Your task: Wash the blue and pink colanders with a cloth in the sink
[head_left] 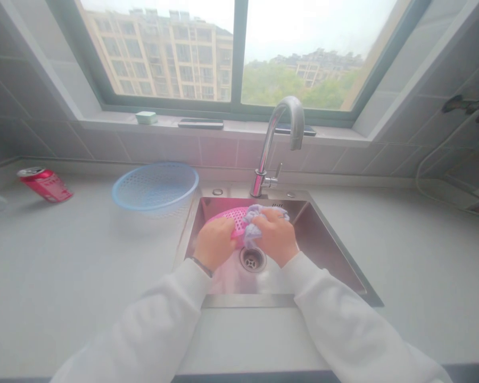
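Over the steel sink, my left hand grips the near rim of a pink plastic basket with small holes. The basket is tilted, and its left part is hidden behind that hand. My right hand is closed on a pale lilac cloth, which is bunched against the right side of the basket. Below both hands the round drain shows in the sink floor.
A chrome faucet arches up behind the sink. Left on the counter stand a light blue basket and a tilted red can. The windowsill holds a green sponge and a flat dark phone-like object.
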### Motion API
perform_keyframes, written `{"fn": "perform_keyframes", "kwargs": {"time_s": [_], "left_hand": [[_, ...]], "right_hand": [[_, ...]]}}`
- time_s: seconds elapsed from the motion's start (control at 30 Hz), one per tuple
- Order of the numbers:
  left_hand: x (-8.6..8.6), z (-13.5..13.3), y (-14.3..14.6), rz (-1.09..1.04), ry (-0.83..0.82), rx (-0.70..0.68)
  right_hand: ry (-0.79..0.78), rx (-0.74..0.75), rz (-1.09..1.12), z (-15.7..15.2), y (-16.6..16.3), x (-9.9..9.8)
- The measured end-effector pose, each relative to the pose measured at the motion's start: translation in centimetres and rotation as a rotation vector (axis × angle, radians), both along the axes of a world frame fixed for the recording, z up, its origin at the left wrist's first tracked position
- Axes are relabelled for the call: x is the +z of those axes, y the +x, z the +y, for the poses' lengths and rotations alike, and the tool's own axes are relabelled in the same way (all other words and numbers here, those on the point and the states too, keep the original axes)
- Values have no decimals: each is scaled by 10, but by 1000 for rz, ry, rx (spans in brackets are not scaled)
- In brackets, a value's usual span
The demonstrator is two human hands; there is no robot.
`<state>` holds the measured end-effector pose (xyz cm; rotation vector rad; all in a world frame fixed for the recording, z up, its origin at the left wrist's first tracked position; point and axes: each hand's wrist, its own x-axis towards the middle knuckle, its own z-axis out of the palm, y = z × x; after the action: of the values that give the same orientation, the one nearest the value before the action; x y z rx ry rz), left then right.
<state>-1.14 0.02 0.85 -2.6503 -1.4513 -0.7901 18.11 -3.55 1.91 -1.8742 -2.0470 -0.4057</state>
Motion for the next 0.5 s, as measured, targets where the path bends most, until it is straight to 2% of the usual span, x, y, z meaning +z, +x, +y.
{"fn": "perform_keyframes", "kwargs": {"time_s": [0.1,0.2,0.33,0.5], "left_hand": [[0,-3,4,47,8,-52],[1,-1,1,53,57,-51],[2,4,-13,-65,150,-42],[3,8,-29,-214,136,13]], "right_hand": [[-21,78,-51,-2,-10,0],[-19,49,14,2,-4,-1],[44,-11,256,14,22,-8],[153,64,546,23,49,-19]]}}
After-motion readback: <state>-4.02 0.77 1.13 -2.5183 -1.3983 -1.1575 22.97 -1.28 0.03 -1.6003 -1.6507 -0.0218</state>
